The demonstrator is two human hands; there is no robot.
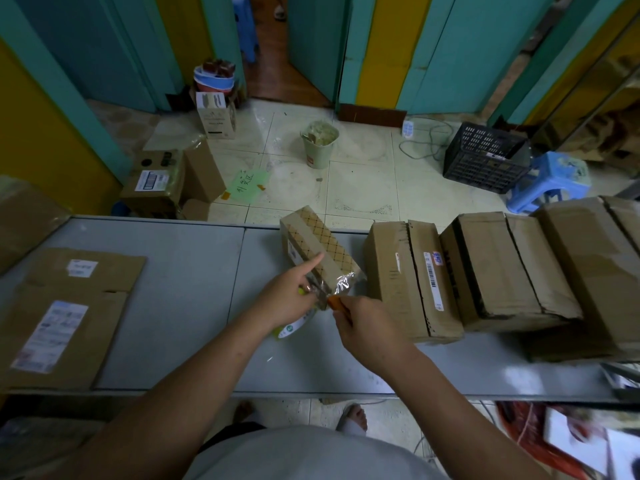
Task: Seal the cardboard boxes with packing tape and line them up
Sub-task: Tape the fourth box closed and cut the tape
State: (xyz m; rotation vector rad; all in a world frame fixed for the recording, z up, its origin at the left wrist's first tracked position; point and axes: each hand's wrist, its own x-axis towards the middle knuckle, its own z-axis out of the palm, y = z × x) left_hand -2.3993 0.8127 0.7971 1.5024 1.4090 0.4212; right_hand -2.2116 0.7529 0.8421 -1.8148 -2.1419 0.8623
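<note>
A small cardboard box [313,242] with a cross-hatch pattern lies on the grey table [180,306], with clear packing tape [341,284] stretched off its near end. My left hand [289,294] grips the tape roll [292,327], which has a green and white core, index finger pointing out along the box. My right hand [363,327] holds an orange cutter [334,302] against the tape. Three larger taped boxes [408,278] [498,268] [595,271] stand side by side in a row to the right.
Flattened cardboard [69,317] with shipping labels lies on the table's left. Beyond the table, on the tiled floor, are a bin [318,143], a black crate [485,157], a blue stool [550,181] and several boxes [162,181].
</note>
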